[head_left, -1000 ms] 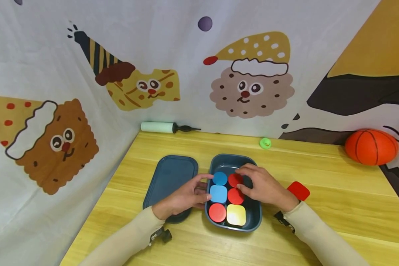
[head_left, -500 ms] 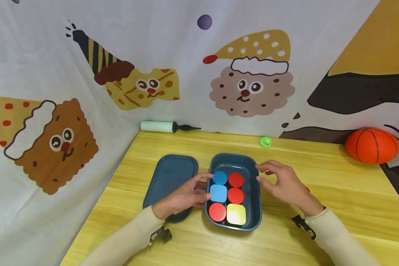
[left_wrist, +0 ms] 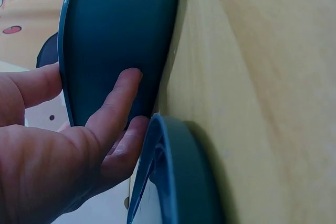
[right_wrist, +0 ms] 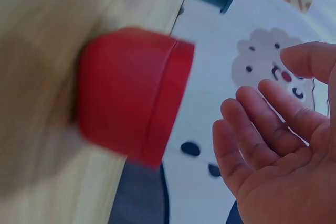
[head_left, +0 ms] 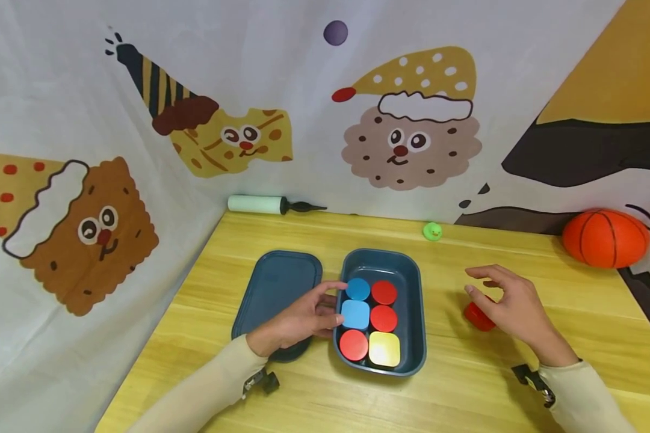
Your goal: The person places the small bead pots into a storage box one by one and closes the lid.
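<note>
In the head view a dark blue box [head_left: 411,337] holds several lidded containers: a round blue one [head_left: 358,289], a square light blue one [head_left: 355,314], round red ones [head_left: 384,293] and a square yellow one [head_left: 384,349]. My left hand [head_left: 298,319] rests its fairly straight fingers against the box's left side; the left wrist view shows fingertips on the outer wall [left_wrist: 121,19]. My right hand [head_left: 514,307], fingers apart and holding nothing, hovers beside a red container [head_left: 478,316] on the table. That container [right_wrist: 131,93] stands apart from the fingers in the right wrist view.
A dark blue lid [head_left: 281,288] lies left of the box, partly under my left hand. Along the back are a pale green hand pump [head_left: 257,204], a green toy duck [head_left: 432,231] and an orange basketball [head_left: 605,239]. A printed cloth [head_left: 314,72] hangs behind the table.
My right hand has left the red round container inside the box and moved right, to the red container on the table. My left hand has stayed at the box.
</note>
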`<move>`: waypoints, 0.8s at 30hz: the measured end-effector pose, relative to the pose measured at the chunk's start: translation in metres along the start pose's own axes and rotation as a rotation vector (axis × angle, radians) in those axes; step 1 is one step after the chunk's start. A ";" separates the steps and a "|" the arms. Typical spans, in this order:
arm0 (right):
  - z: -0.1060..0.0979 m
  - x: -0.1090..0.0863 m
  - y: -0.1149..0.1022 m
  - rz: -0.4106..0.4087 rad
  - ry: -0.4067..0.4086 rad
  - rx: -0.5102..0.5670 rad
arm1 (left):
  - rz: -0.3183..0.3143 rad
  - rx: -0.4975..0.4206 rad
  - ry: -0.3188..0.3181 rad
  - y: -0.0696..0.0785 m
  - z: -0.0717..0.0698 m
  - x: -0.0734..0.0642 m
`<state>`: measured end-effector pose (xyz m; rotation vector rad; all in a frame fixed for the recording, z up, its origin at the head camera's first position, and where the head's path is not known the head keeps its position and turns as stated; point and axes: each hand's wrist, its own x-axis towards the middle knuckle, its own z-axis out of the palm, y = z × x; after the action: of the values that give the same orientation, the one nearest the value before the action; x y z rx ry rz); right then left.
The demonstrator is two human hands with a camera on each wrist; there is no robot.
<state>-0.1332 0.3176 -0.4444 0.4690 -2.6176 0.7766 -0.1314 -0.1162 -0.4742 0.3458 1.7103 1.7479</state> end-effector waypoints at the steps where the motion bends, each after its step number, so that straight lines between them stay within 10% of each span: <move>1: -0.002 -0.003 0.003 0.016 0.003 0.002 | 0.001 -0.002 -0.003 0.000 0.000 0.000; 13: -0.019 -0.039 0.036 0.190 -0.170 -0.019 | 0.004 0.005 -0.007 0.002 0.000 0.000; 24: -0.019 -0.054 0.042 0.185 -0.273 0.042 | 0.020 0.022 -0.019 0.001 -0.001 0.001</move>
<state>-0.0988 0.3733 -0.4719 0.3696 -2.9361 0.8818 -0.1325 -0.1165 -0.4739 0.3890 1.7188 1.7358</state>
